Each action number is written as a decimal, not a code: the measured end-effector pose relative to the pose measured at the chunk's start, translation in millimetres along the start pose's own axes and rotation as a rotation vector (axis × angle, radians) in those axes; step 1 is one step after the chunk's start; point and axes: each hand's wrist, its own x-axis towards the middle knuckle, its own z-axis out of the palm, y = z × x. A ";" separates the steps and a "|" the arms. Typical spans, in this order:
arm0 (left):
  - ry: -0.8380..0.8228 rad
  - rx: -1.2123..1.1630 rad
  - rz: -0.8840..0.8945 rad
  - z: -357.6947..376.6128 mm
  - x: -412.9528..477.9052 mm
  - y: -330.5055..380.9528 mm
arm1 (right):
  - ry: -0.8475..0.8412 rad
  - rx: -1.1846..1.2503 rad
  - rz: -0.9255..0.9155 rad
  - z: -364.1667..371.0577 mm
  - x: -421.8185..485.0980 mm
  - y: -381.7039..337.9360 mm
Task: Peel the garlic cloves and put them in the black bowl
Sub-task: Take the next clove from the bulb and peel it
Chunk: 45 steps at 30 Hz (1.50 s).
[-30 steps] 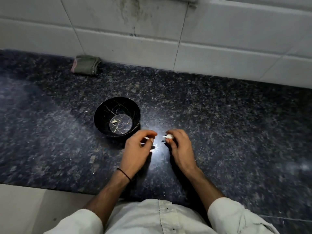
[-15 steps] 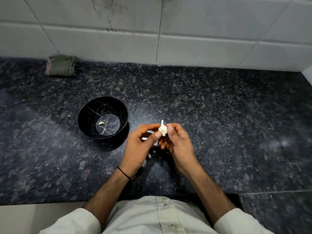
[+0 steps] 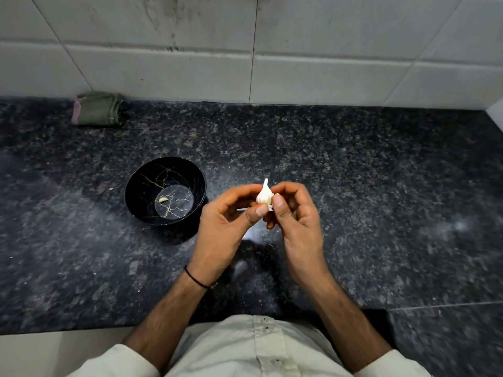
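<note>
Just right of the black bowl (image 3: 145,178), garlic (image 3: 264,195) in the joint fingertip pinch of left hand (image 3: 223,229) and right hand (image 3: 297,221)

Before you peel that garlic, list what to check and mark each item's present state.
1. Garlic pinched by left hand and right hand: ok.
2. Black bowl upright on the counter, left of the hands: ok.
3. Bowl's opening unobstructed, one peeled clove inside: ok.
4. Garlic held above the counter, not over the bowl: ok for peeling.
5. Skin loosened: cannot tell.
</note>
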 end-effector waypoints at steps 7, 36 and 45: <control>-0.018 -0.027 0.010 1.9 -1.8 1.8 | 0.027 -0.052 -0.027 -1.5 -1.8 -2.1; 0.019 0.373 -0.002 -0.2 -1.0 -26.0 | 0.093 -0.098 0.108 -7.7 3.8 15.4; 0.030 0.364 -0.030 -1.3 3.0 -28.0 | 0.104 -0.081 0.136 -7.4 5.1 20.8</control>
